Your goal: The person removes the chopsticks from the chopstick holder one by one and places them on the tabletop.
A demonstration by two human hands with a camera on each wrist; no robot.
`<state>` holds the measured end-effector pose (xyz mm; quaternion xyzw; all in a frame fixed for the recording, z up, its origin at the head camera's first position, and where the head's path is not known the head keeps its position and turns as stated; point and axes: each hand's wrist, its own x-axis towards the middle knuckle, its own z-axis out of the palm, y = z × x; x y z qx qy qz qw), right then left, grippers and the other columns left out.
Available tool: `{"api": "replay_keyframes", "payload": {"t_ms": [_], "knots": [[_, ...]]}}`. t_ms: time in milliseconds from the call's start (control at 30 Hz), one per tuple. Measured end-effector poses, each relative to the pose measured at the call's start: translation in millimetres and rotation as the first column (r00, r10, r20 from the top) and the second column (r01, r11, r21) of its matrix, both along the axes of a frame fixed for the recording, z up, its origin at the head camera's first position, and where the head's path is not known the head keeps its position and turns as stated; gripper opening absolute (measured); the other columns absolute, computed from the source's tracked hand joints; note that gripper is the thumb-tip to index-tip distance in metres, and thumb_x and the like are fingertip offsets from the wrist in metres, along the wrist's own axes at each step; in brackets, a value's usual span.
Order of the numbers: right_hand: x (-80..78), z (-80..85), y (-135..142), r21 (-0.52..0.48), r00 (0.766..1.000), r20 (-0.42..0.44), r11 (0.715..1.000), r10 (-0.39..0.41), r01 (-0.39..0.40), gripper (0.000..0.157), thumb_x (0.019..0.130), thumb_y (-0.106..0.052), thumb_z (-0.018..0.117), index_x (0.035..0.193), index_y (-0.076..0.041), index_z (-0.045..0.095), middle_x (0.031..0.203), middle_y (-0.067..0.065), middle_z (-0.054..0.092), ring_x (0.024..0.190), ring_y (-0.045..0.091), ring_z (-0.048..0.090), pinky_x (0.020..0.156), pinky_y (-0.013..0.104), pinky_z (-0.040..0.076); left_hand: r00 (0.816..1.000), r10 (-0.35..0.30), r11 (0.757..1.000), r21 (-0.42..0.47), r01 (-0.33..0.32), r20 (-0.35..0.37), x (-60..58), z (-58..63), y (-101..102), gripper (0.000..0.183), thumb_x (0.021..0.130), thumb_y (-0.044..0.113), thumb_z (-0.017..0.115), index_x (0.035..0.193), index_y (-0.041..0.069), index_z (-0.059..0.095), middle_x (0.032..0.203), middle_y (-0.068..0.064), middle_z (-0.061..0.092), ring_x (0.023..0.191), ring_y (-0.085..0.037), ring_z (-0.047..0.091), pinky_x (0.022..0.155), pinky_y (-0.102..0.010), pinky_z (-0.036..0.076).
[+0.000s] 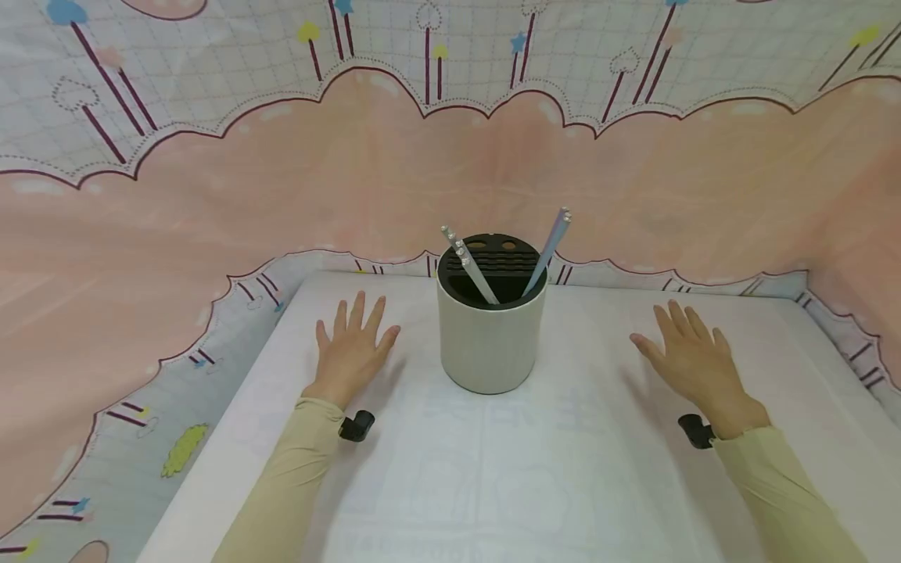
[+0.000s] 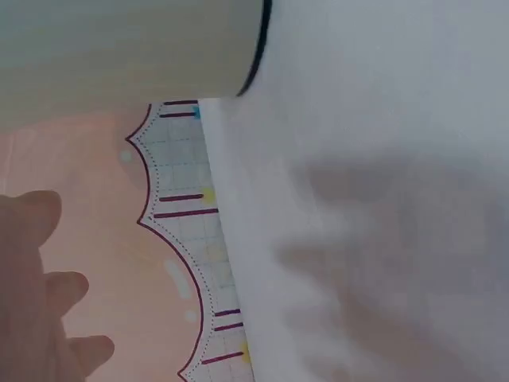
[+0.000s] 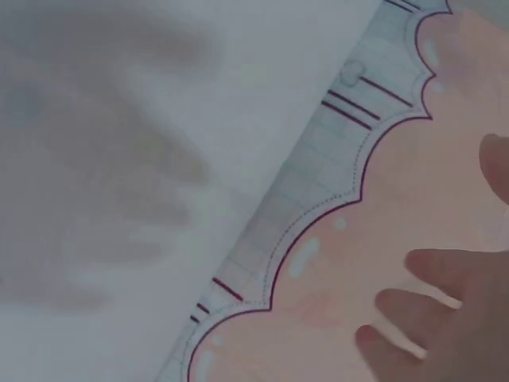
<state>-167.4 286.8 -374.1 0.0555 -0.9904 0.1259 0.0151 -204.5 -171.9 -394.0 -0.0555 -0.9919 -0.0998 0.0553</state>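
A pale cylindrical pen holder [image 1: 490, 348] with a black slotted top stands upright near the back of the white table. Two small bundles of sticks lean out of it: a silvery one [image 1: 473, 270] to the left and a bluish one [image 1: 549, 249] to the right. My left hand [image 1: 350, 352] is left of the holder, fingers spread and holding nothing. On the other side, farther from the holder, my right hand [image 1: 693, 363] also has its fingers extended, with nothing in them. Part of the holder's wall [image 2: 119, 56] shows in the left wrist view.
The white tabletop [image 1: 479, 477] carries soft shadows of both hands. Behind and beside it hangs a patterned pink and white cloth [image 1: 394, 188]. A small black camera sits at the left wrist [image 1: 357, 426] and another at the right wrist [image 1: 695, 431].
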Motion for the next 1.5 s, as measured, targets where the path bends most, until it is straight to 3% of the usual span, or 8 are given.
{"api": "replay_keyframes", "payload": {"t_ms": [200, 300, 500, 600, 800, 967, 1167, 1500], "knots": [[-6.8, 1.5, -16, -0.174, 0.983, -0.181, 0.983, 0.018, -0.05, 0.06, 0.094, -0.042, 0.038, 0.135, 0.001, 0.031, 0.137, 0.024, 0.03, 0.123, 0.043, 0.025, 0.095, 0.059, 0.019, 0.996, -0.051, 0.959, 0.276, 0.067, -0.067, -2.0, 8.2, 12, 0.065, 0.089, 0.06, 0.025, 0.141, 0.02, 0.025, 0.146, -0.009, 0.018, 0.131, -0.032, 0.017, 0.097, -0.058, 0.021], [-8.6, 4.1, -34, -0.298, 0.972, -0.234, 0.953, -0.013, -0.059, 0.054, 0.093, -0.039, 0.042, 0.133, -0.004, 0.038, 0.133, 0.019, 0.039, 0.12, 0.04, 0.033, 0.094, 0.055, 0.025, 0.989, -0.067, 0.886, 0.448, 0.119, -0.131, 0.7, 17.2, 25, 0.06, 0.09, 0.056, 0.029, 0.137, 0.019, 0.033, 0.142, -0.006, 0.028, 0.128, -0.027, 0.027, 0.096, -0.051, 0.029], [-3.4, 3.1, -81, -0.516, 0.909, -0.407, 0.843, -0.087, -0.151, 0.041, 0.091, -0.032, 0.05, 0.126, -0.012, 0.049, 0.12, 0.006, 0.055, 0.115, 0.027, 0.045, 0.092, 0.048, 0.034, 0.969, -0.093, 0.671, 0.704, 0.232, -0.23, 14.3, 33.9, 57, 0.048, 0.093, 0.046, 0.036, 0.134, 0.021, 0.037, 0.136, 0.001, 0.035, 0.122, -0.018, 0.036, 0.093, -0.041, 0.037], [-1.7, 4.1, -106, -0.589, 0.886, -0.451, 0.782, -0.11, -0.203, 0.042, 0.089, -0.031, 0.053, 0.128, -0.016, 0.047, 0.121, 0.001, 0.055, 0.115, 0.022, 0.046, 0.093, 0.046, 0.035, 0.963, -0.132, 0.615, 0.742, 0.267, -0.237, 18.2, 37.9, 71, 0.046, 0.094, 0.043, 0.037, 0.136, 0.026, 0.033, 0.14, 0.006, 0.028, 0.126, -0.016, 0.031, 0.096, -0.04, 0.035], [-9.0, 6.7, -143, -0.673, 0.874, -0.469, 0.693, -0.13, -0.258, 0.05, 0.089, -0.029, 0.055, 0.135, -0.021, 0.038, 0.13, -0.005, 0.047, 0.122, 0.015, 0.038, 0.099, 0.046, 0.029, 0.967, -0.162, 0.584, 0.771, 0.254, -0.195, 21.0, 34.8, 89, 0.046, 0.092, 0.047, 0.038, 0.135, 0.032, 0.033, 0.146, 0.006, 0.013, 0.131, -0.017, 0.02, 0.099, -0.044, 0.03], [-12.9, 7.1, -157, -0.704, 0.856, -0.485, 0.661, -0.182, -0.259, 0.051, 0.089, -0.029, 0.054, 0.136, -0.022, 0.036, 0.13, -0.007, 0.046, 0.124, 0.011, 0.033, 0.099, 0.046, 0.026, 0.974, -0.132, 0.549, 0.805, 0.225, -0.182, 21.7, 26.1, 100, 0.045, 0.091, 0.048, 0.039, 0.134, 0.033, 0.032, 0.148, 0.007, 0.009, 0.132, -0.017, 0.017, 0.099, -0.045, 0.029], [-15.7, 11.7, -169, -0.724, 0.822, -0.525, 0.624, -0.222, -0.294, 0.048, 0.088, -0.028, 0.055, 0.133, -0.022, 0.04, 0.121, -0.007, 0.05, 0.117, 0.011, 0.038, 0.093, 0.045, 0.031, 0.973, -0.129, 0.539, 0.81, 0.232, -0.193, 23.8, 22.9, 109, 0.046, 0.092, 0.048, 0.038, 0.134, 0.032, 0.029, 0.148, 0.004, 0.008, 0.132, -0.017, 0.017, 0.098, -0.05, 0.028], [-8.2, 19.5, -183, -0.721, 0.803, -0.528, 0.645, -0.275, -0.253, 0.033, 0.085, -0.026, 0.061, 0.11, -0.004, 0.061, 0.108, 0.007, 0.055, 0.108, 0.016, 0.044, 0.089, 0.039, 0.037, 0.981, -0.085, 0.561, 0.805, 0.192, -0.175, 26.7, 24.2, 112, 0.054, 0.086, 0.051, 0.047, 0.134, 0.036, 0.026, 0.146, 0.009, 0.012, 0.132, -0.015, 0.017, 0.098, -0.047, 0.029]]}}
